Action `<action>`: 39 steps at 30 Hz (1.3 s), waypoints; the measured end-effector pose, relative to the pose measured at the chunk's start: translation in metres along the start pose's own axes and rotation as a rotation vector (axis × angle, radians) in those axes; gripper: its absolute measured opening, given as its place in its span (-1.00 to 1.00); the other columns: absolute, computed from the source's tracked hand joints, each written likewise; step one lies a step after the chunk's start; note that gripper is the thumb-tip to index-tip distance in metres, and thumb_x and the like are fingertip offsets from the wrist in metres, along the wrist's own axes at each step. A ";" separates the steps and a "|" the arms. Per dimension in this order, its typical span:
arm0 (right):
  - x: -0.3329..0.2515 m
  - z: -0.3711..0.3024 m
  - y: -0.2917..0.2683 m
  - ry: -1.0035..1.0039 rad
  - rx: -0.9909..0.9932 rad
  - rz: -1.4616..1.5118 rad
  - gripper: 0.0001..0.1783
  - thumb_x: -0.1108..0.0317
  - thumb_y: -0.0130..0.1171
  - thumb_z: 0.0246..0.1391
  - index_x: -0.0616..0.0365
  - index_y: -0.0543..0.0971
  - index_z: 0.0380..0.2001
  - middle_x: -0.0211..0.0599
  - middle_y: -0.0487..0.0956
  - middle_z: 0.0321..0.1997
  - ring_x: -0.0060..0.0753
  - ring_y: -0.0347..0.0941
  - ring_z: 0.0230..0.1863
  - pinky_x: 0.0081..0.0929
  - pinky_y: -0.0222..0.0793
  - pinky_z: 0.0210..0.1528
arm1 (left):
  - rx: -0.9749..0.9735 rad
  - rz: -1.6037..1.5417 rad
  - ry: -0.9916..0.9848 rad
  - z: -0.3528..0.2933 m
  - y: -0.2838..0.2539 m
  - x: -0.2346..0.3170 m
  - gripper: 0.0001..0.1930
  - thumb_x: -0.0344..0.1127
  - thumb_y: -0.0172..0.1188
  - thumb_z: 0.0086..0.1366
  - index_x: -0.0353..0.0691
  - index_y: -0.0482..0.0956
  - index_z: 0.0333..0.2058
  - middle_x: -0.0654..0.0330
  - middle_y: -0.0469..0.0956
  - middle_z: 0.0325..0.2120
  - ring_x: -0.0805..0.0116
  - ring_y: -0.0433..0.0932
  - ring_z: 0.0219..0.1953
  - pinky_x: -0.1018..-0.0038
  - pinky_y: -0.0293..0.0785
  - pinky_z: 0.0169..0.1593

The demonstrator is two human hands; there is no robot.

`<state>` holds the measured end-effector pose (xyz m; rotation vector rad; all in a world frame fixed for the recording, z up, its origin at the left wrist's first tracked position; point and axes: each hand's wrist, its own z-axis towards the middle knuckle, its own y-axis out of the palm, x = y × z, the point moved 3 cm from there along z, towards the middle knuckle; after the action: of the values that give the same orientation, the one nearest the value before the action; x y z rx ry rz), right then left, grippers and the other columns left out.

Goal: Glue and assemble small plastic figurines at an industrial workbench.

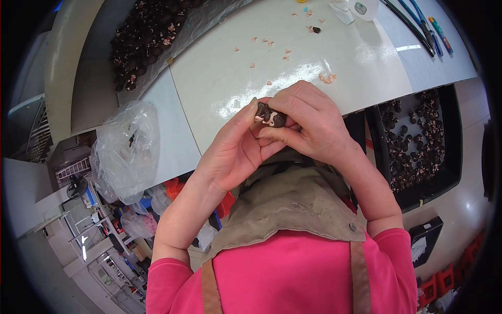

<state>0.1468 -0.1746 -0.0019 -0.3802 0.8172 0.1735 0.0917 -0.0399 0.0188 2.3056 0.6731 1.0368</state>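
Note:
Just over the table's near edge, I hold a small dark brown figure with pale pink parts (271, 118) between both hands. My left hand (232, 142) is closed on its left side, the thumb and fingertips pressing it and the palm turned up. From the other side my right hand (312, 119) grips it with thumb and bent fingers, which hide part of it. Small pale pink pieces (328, 78) lie in a cluster beyond my right hand. More pink bits (270, 43) are scattered farther back, near one small dark piece (316, 30).
Many dark and pink figures fill a plastic-lined heap (144, 39) at the far left. A black tray (452, 141) of similar figures stands at the right. A clear plastic bag (128, 152) hangs over the table's left edge. Pens and tools (426, 29) lie at the far right.

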 end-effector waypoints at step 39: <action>-0.002 -0.002 -0.003 0.025 -0.031 -0.039 -0.56 0.33 0.39 -0.33 0.20 0.54 -0.28 -0.28 0.52 -0.40 -0.29 0.42 -0.38 -0.46 0.35 -0.36 | 0.029 0.025 0.014 0.000 0.001 -0.003 -0.62 -0.07 -0.11 0.37 -0.27 0.35 -0.05 0.09 0.49 -0.14 0.31 0.52 -0.07 0.39 0.48 0.02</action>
<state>0.1454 -0.1775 -0.0011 -0.4277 0.8321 0.1453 0.0906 -0.0427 0.0182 2.3390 0.6701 1.0623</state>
